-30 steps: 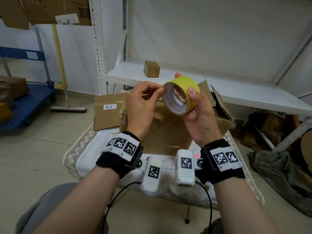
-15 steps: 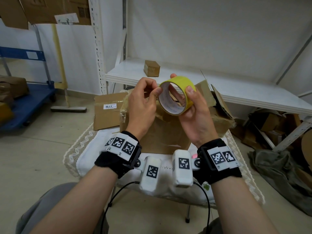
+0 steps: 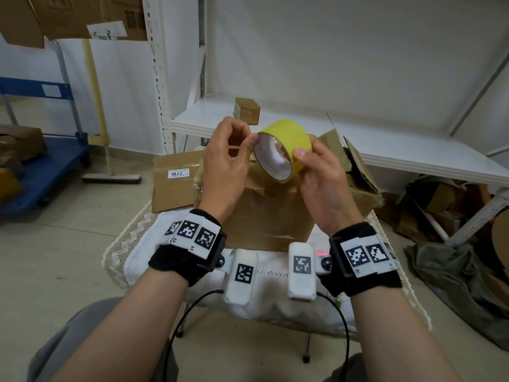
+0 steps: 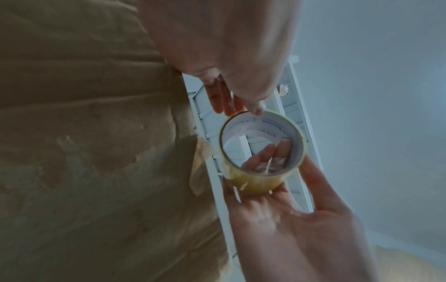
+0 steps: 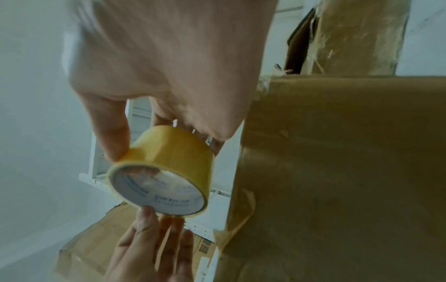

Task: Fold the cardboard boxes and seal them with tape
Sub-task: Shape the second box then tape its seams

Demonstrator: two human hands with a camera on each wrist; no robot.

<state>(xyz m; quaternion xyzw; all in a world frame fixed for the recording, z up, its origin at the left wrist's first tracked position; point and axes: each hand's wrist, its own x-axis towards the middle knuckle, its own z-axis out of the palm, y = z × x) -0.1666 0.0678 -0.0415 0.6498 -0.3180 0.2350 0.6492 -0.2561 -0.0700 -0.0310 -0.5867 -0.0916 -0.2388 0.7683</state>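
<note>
A yellow tape roll [image 3: 286, 139] is held up in front of me, above a worn brown cardboard box [image 3: 264, 216] on the cloth-covered table. My right hand [image 3: 304, 147] grips the roll, thumb on the yellow outside and fingers behind it. My left hand [image 3: 252, 140] pinches the roll's left rim with thumb and fingertips. The left wrist view looks through the roll [image 4: 260, 152] at right-hand fingers on its far side. In the right wrist view the roll [image 5: 169, 164] sits between my thumb and the left fingertips [image 5: 147, 215], beside the box [image 5: 337, 171].
A second box [image 3: 176, 186] with a white label lies left of the worn one. The white shelf [image 3: 399, 158] behind carries a small box [image 3: 247, 110]. The white tablecloth [image 3: 275, 307] shows below my wrists. More boxes lie under the shelf at right, a blue cart [image 3: 41, 166] at left.
The roll has turned in my hands, so more of its yellow outside faces me. My left fingertips have slid along its rim. The box has not moved.
</note>
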